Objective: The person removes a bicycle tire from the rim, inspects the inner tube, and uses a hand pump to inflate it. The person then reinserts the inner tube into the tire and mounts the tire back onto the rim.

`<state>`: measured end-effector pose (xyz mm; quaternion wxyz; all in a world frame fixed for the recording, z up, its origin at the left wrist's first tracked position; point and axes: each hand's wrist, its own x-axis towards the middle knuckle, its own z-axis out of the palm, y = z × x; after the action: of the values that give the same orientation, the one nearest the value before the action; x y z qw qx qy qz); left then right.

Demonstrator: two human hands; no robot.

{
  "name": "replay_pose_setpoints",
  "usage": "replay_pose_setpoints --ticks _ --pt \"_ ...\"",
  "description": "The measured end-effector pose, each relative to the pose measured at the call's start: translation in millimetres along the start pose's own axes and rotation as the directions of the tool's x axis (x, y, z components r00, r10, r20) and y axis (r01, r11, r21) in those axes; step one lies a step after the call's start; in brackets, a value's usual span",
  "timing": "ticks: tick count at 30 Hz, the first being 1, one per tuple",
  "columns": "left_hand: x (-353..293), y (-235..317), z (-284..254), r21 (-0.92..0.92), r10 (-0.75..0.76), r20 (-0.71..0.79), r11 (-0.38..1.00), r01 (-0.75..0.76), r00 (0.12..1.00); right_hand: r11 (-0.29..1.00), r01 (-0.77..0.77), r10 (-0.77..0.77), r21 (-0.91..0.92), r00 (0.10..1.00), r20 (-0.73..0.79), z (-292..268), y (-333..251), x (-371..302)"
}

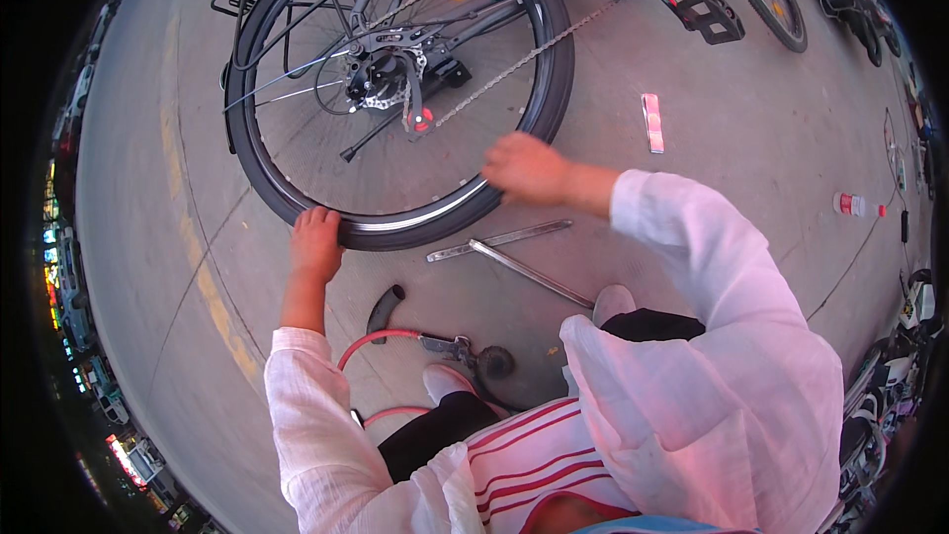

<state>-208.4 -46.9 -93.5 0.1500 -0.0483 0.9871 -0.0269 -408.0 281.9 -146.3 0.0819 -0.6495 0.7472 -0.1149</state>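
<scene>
A bicycle's rear wheel with a black tyre [559, 69] lies in front of me, its spokes, gears and chain [514, 69] showing. My left hand [316, 242] is closed over the tyre at the near left part of the rim. At the near right, my right hand [529, 170] has its fingers curled in against the tyre; they are slightly blurred and their tips are hidden. Two long, flat metal levers [534, 275] lie crossed on the ground just below the wheel, apart from both hands.
Between my feet are a red hose [390, 333] with a dark fitting and a curved black tube [384, 309]. A pink strip [652, 124] and a bottle [848, 204] lie to the right. A pedal [710, 17] juts out above; parked vehicles line the edges.
</scene>
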Motion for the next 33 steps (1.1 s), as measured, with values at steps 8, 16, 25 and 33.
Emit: replay_pose_setpoints --ticks 8,16,25,33 --pt "1.5 68.0 -0.8 -0.255 0.068 0.086 0.966 -0.044 0.994 0.986 0.042 -0.034 0.159 0.998 -0.055 11.2 -40.8 18.8" --pt "-5.7 63.1 9.0 -0.262 0.066 -0.164 0.959 -0.108 0.984 0.953 -0.158 0.167 0.258 0.986 -0.011 -5.8 6.3 -0.5" --pt "-10.0 70.6 17.6 -0.311 0.029 -0.244 0.944 -0.106 0.969 0.902 -0.377 0.223 0.211 0.824 0.521 -18.6 7.3 55.4" --pt "-16.8 71.1 24.6 -0.319 -0.025 -0.324 0.944 -0.084 0.946 0.846 -0.387 0.128 0.365 0.814 0.567 -8.5 9.2 57.7"
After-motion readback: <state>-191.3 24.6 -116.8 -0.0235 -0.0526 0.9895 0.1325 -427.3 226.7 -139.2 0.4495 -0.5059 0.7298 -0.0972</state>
